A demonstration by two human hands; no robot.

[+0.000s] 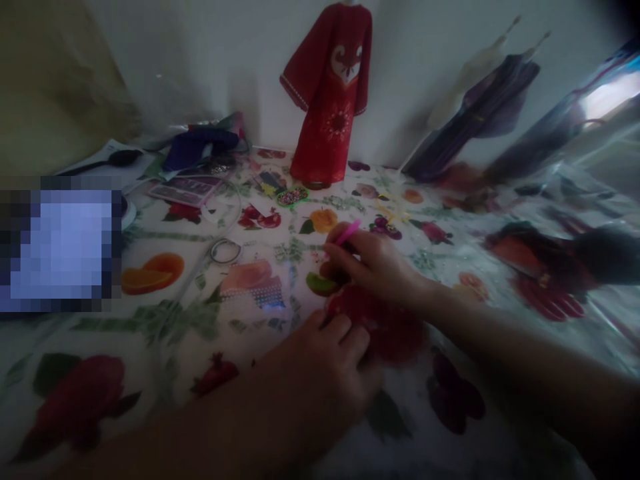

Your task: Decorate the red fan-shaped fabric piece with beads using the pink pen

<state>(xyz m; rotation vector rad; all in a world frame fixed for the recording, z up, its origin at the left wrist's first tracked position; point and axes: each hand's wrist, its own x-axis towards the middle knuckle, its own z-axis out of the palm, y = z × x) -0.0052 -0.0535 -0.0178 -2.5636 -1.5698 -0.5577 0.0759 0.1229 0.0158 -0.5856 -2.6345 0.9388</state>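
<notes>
My right hand [383, 267] is closed around a slender bright pink pen-like stick [349, 231], held like a pencil. Its lower tip is hidden by my fingers. Under and between both hands lies a piece of red cloth [400, 333], dim and blurred. My left hand [345, 353] has its fingers curled at the near left edge of this cloth, gripping it. Left of the hands, a small sheet of shiny rhinestones [263, 297] rests on the table. Farther back sits a green-rimmed dish of mixed beads [293, 196].
A fruit-patterned tablecloth [195, 360] covers the table. At the back stands a red dress on a form [330, 100], with dark purple garments [493, 107] to its right. A pixelated bright screen [65, 240], a white cable [173, 313] and folded blue cloth [200, 147] are on the left.
</notes>
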